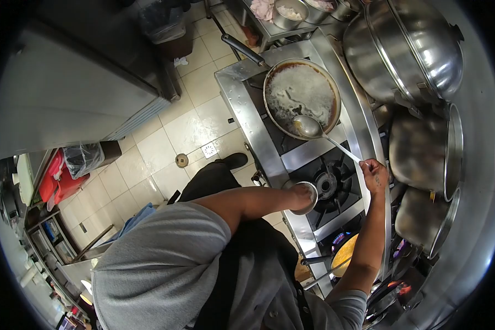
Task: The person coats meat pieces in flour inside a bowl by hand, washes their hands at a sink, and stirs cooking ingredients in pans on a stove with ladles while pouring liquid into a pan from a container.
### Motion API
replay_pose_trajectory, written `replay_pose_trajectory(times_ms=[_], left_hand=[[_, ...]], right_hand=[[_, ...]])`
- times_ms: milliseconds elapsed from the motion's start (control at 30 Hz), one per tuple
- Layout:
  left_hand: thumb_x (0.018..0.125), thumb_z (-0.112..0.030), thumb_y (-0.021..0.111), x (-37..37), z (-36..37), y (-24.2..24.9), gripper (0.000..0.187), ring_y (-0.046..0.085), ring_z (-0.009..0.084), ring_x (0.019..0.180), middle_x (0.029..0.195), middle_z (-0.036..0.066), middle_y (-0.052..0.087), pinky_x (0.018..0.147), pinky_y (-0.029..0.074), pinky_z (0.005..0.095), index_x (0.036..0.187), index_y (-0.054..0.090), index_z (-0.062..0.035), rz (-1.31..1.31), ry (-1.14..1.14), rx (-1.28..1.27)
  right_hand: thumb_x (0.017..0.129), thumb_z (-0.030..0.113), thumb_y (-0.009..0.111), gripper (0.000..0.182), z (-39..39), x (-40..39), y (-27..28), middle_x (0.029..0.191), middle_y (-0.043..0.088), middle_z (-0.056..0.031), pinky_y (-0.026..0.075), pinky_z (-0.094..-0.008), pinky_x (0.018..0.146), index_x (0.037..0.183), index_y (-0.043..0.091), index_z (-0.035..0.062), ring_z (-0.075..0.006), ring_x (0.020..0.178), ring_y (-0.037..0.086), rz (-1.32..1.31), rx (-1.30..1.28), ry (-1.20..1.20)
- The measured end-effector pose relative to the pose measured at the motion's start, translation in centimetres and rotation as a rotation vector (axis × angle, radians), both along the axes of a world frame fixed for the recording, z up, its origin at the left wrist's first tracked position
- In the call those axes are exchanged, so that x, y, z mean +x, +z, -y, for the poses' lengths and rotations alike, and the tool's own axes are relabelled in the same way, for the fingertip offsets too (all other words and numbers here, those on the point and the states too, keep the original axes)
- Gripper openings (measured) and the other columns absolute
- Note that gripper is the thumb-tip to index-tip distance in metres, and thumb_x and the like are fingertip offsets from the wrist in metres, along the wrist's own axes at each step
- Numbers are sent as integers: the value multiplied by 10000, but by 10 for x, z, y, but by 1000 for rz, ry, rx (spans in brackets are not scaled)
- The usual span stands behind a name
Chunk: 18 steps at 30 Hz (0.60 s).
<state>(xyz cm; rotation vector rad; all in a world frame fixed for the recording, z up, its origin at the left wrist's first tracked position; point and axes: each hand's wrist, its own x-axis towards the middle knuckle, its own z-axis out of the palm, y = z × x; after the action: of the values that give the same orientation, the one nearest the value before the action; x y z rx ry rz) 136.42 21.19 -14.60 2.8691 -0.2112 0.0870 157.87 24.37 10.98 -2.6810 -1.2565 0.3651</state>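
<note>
In grey shirt (pixel 159 256), clasping cup (pixel 314 204) with left grip (pixel 301 196) over stove (pixel 313 156) edge, ladle (pixel 308 126) with right grip (pixel 374 175); best dipped shallow, level, into foam (pixel 302 88) in pan (pixel 264 98) on stove.

Floor (pixel 165 148) laid with pale square tiles, light reflected in glossy patches. Round drain cover (pixel 209 150) set among tiles. Left side filled by tall grey metal cabinet (pixel 66 93). Plastic-lined bins (pixel 85 157) placed beyond and nearer than cabinet. Near left occupied by stocked shelving (pixel 52 236). Right side bounded by smooth metal wall (pixel 481 66).
</note>
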Motion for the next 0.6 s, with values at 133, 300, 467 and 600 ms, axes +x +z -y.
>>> replay_pose_trajectory(times_ms=[133, 300, 467, 600], left_hand=[[717, -227, 649, -10, -24, 45, 228, 558, 221, 1094, 1126, 61, 615, 958, 422, 360, 924, 685, -138, -149, -42, -134], [718, -213, 656, -12, -26, 51, 222, 548, 228, 1119, 1135, 68, 612, 971, 420, 363, 921, 683, -128, -143, -9, -170], [713, -206, 663, -12, -31, 60, 231, 553, 231, 1118, 1133, 72, 616, 965, 430, 354, 926, 683, -120, -180, -16, -177], [729, -197, 649, -7, -28, 58, 239, 560, 232, 1116, 1136, 80, 620, 962, 438, 338, 947, 682, -106, -245, 18, -181]], right_hand=[[767, 335, 703, 237, 3, 9, -8, 601, 591, -65, 441, -326, 572, 788, 687, 100, -186, 563, 567, -27, -6, -19], [788, 237, 719, 202, 10, 21, -24, 543, 502, 29, 351, -252, 491, 725, 649, 58, -67, 506, 430, -77, 70, 31], [768, 292, 719, 217, 4, 13, -14, 560, 535, -19, 388, -294, 523, 768, 680, 79, -126, 520, 487, -73, 7, 6], [756, 290, 727, 214, -2, 8, -8, 568, 542, -31, 399, -297, 540, 784, 692, 81, -133, 536, 499, -119, -3, -7]])
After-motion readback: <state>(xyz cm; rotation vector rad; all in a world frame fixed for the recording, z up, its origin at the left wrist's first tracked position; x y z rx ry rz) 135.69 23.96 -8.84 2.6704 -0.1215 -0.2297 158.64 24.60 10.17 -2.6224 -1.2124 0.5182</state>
